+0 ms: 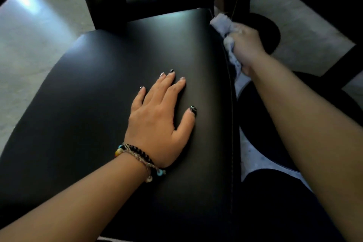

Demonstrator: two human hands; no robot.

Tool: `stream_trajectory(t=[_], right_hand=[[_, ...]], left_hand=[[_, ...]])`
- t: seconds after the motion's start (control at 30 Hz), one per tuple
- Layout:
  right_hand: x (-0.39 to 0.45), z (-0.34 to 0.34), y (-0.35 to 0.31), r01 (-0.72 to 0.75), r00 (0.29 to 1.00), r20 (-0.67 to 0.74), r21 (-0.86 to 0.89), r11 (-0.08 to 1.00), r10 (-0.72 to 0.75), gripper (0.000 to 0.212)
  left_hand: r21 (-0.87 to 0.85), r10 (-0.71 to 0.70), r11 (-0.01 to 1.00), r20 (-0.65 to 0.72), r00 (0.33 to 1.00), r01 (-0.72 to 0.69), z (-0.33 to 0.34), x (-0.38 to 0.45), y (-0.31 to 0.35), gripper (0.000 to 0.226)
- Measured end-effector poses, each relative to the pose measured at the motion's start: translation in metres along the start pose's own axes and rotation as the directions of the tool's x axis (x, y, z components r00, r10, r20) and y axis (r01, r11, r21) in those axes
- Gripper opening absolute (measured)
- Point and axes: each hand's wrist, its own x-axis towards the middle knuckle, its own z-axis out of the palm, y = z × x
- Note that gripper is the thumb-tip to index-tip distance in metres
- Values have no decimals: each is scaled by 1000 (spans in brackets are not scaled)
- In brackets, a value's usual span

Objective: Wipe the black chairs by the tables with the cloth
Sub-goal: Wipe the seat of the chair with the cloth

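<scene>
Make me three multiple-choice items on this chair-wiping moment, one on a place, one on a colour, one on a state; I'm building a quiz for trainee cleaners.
1. Where is the crumpled pale cloth?
A. at the right side edge of the black padded chair seat
B. in the middle of the seat
C. on the floor to the left

2. What colour is the seat?
A. white
B. black
C. red

3. How does the left hand lie?
A. curled into a fist
B. pinching the cloth
C. flat on the seat, fingers straight

Answers:
1 A: the right hand grips the cloth against the seat's right edge.
2 B: the smooth upholstery is black.
3 C: the palm rests on the seat with the fingers spread, holding nothing.
</scene>
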Motion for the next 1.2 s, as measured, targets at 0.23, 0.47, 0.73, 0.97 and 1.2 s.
stream_trajectory(t=[0.23, 0.47, 0.73, 0.97, 1.2], right_hand=[[-132, -13, 18, 124, 991, -63, 46, 991, -121, 33], [-249, -9, 37, 178, 977, -140, 103, 979, -163, 50], [-162, -11, 27, 27, 987, -157, 53, 998, -19, 15], [-178, 1, 9, -33, 972, -233, 52, 998, 44, 21], [-242, 3, -9, -62, 962, -272, -156, 986, 17, 32]], left_hand=[[43, 9, 999, 14, 1000, -10, -2, 0, 2, 68], [44, -3, 999, 14, 1000, 2, -2, 1, 2, 68], [24, -17, 1000, 11, 1000, 17, 0, -1, 0, 64], [-10, 0, 1000, 5, 1000, 0, 5, 4, -6, 63], [16, 20, 1000, 28, 999, -20, 6, 9, -8, 62]])
